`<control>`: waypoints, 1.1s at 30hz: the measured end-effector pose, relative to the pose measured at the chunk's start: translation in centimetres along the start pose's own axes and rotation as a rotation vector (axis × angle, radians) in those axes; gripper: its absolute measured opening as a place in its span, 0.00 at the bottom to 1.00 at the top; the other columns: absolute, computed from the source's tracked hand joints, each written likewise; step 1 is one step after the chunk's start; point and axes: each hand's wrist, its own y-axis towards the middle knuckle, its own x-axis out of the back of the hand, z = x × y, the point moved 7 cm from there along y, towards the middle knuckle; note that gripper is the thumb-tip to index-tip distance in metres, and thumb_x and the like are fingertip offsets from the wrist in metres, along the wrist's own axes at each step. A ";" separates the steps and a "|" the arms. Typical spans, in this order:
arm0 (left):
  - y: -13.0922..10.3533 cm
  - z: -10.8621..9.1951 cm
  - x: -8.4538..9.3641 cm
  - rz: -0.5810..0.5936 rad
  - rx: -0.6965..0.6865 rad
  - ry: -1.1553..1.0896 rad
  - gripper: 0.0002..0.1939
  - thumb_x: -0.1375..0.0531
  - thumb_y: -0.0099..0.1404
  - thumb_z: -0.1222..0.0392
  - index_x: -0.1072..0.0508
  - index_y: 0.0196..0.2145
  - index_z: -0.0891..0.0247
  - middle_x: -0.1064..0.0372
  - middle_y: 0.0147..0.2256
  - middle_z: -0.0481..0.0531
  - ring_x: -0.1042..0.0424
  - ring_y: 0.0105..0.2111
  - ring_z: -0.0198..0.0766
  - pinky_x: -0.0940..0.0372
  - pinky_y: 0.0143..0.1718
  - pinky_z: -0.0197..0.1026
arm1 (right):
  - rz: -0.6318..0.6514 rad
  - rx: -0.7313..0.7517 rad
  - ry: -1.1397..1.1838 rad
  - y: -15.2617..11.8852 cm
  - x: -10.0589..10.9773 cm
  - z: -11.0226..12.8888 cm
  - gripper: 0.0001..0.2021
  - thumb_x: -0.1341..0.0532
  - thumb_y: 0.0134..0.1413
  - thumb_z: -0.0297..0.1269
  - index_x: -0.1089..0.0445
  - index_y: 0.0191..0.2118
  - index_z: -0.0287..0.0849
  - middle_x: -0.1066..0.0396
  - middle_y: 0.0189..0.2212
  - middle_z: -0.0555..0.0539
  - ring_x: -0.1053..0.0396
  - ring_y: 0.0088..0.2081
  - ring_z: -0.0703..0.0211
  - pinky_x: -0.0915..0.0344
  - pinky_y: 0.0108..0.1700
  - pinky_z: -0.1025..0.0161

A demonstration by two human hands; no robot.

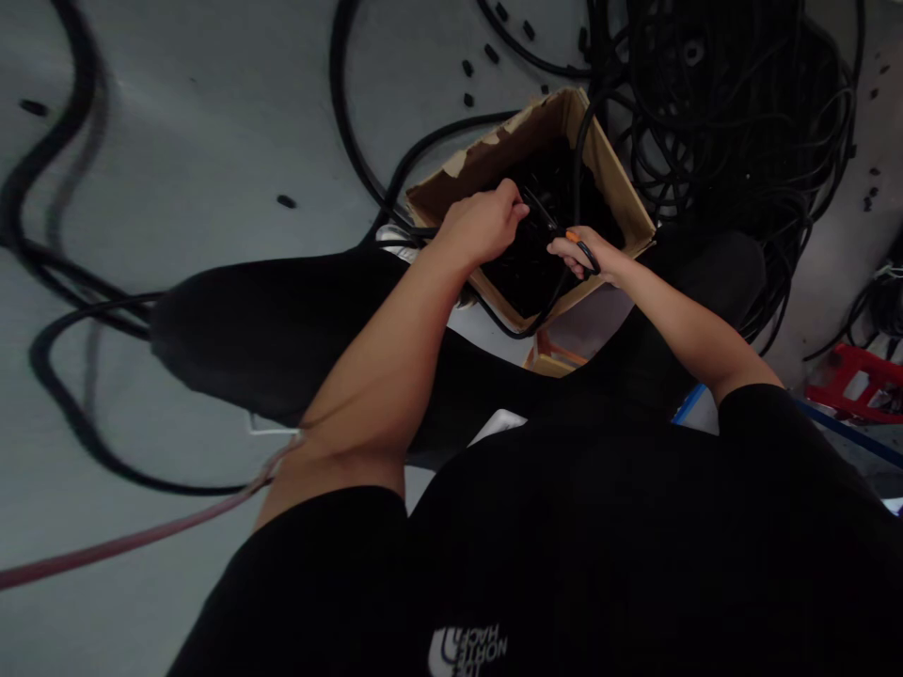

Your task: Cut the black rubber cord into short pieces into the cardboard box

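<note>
An open cardboard box (621, 179) stands on the floor between the person's knees, with a dark mass of small pieces inside. My right hand (582, 252), at the box's right side, is closed around a cutting tool (582, 248) with orange and black handles. The tool's dark blades point up and left, over the box. Above the box's left part is my left hand (486, 221), its fingers pinched together near the blades. What they hold is too dark to make out. A black cable (578, 160) crosses over the box's far edge.
Black cable lies in a large tangle (734, 122) at the upper right and in loops (53, 367) on the left. Small black pieces (286, 201) are scattered over the grey floor (212, 122). A reddish hose (127, 543) runs at the lower left; a red object (839, 376) is at the right.
</note>
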 end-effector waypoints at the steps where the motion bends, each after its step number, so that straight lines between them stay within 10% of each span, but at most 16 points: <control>1: 0.0 0.1 -0.1 0.008 0.002 0.012 0.27 0.47 0.89 0.46 0.26 0.76 0.58 0.17 0.63 0.68 0.21 0.68 0.66 0.29 0.71 0.61 | -0.001 -0.011 -0.018 -0.2 0.1 -0.1 0.25 0.24 0.77 0.40 0.39 0.33 0.49 0.41 0.21 0.57 0.45 0.21 0.64 0.43 0.21 0.68; 9: 0.5 -0.1 -1.8 0.120 -0.101 0.012 0.24 0.44 0.87 0.47 0.18 0.70 0.51 0.14 0.58 0.62 0.17 0.63 0.62 0.26 0.67 0.57 | 0.109 -0.009 -0.041 -1.1 0.2 -0.6 0.21 0.22 0.76 0.38 0.34 0.35 0.46 0.30 0.25 0.54 0.31 0.25 0.64 0.32 0.25 0.71; 20: 1.4 1.2 -1.9 0.105 -0.070 -0.001 0.28 0.39 0.85 0.48 0.21 0.73 0.63 0.15 0.64 0.68 0.19 0.69 0.63 0.28 0.72 0.57 | -0.023 -0.014 -0.158 0.1 1.7 -2.1 0.25 0.21 0.72 0.34 0.38 0.32 0.49 0.40 0.17 0.57 0.44 0.18 0.66 0.48 0.18 0.69; 33: 1.8 3.1 -1.8 0.203 -0.079 0.089 0.25 0.38 0.83 0.48 0.16 0.70 0.51 0.13 0.61 0.60 0.18 0.66 0.63 0.27 0.70 0.56 | 0.032 -0.038 -0.215 -0.6 1.9 -2.8 0.27 0.18 0.72 0.40 0.36 0.31 0.48 0.35 0.18 0.54 0.37 0.18 0.64 0.38 0.19 0.68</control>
